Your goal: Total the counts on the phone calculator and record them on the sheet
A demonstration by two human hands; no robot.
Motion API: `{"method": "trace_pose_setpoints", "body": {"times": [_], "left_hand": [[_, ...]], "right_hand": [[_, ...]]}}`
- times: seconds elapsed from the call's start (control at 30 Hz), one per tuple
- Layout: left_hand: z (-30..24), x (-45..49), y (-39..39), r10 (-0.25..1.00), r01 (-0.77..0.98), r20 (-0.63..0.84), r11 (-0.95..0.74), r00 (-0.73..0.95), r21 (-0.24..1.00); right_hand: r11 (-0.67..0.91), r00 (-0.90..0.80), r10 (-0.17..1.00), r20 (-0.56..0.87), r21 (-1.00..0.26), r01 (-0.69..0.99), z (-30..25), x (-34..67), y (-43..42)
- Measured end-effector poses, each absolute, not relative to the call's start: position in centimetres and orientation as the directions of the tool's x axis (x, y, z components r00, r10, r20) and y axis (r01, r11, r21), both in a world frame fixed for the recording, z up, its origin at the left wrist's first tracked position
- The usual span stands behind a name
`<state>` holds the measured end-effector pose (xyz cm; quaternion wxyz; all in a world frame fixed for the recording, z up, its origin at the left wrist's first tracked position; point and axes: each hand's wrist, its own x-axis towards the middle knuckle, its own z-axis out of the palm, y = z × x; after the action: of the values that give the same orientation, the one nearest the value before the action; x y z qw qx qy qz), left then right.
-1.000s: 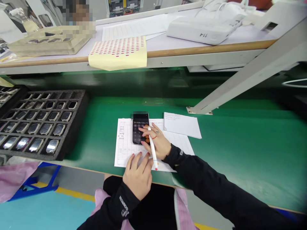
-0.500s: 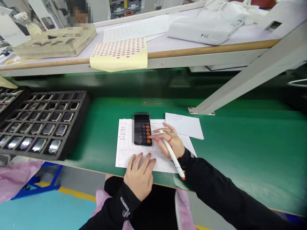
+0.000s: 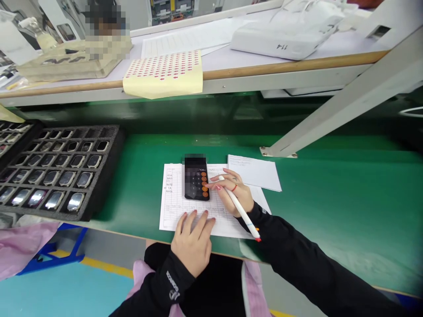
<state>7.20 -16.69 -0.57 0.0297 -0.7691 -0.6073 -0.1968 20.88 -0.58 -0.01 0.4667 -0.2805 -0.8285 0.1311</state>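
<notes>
Head view: since a second ago the right hand [image 3: 233,193] has slid off the keys of the phone [image 3: 195,178] to its right edge, the pen [image 3: 240,210] leaning further right. A foam tray [image 3: 110,167] lies well left, a note [image 3: 254,172] just right. The right hand curls round the pen, fingertips at the orange keys; the left hand [image 3: 193,241] lies flat, spread, on the sheet [image 3: 172,207] under the phone
</notes>
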Motion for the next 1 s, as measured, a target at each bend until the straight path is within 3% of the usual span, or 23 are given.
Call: {"method": "trace_pose_setpoints", "body": {"times": [0.33, 0.6, 0.87, 1.0], "left_hand": [[-0.5, 8.8, -16.2, 0.909, 0.936, 0.357, -0.298, 0.217, 0.190], [-1.0, 8.8, -16.2, 0.891, 0.935, 0.408, -0.298, 0.200, 0.192], [-0.7, 8.7, -16.2, 0.898, 0.930, 0.385, -0.308, 0.215, 0.200], [-0.9, 8.7, -16.2, 0.897, 0.931, 0.387, -0.306, 0.213, 0.197]], "right_hand": [[0.796, -0.457, 0.602, 0.654, -0.534, 0.285, 0.1, 19.3, -1.2], [0.868, -0.710, 0.450, 0.541, -0.453, 0.205, 0.0, 18.7, -1.8], [0.814, -0.539, 0.581, 0.610, -0.434, 0.386, 0.1, 19.2, -1.6], [0.822, -0.525, 0.569, 0.633, -0.450, 0.348, 0.0, 19.0, -1.5]]}}
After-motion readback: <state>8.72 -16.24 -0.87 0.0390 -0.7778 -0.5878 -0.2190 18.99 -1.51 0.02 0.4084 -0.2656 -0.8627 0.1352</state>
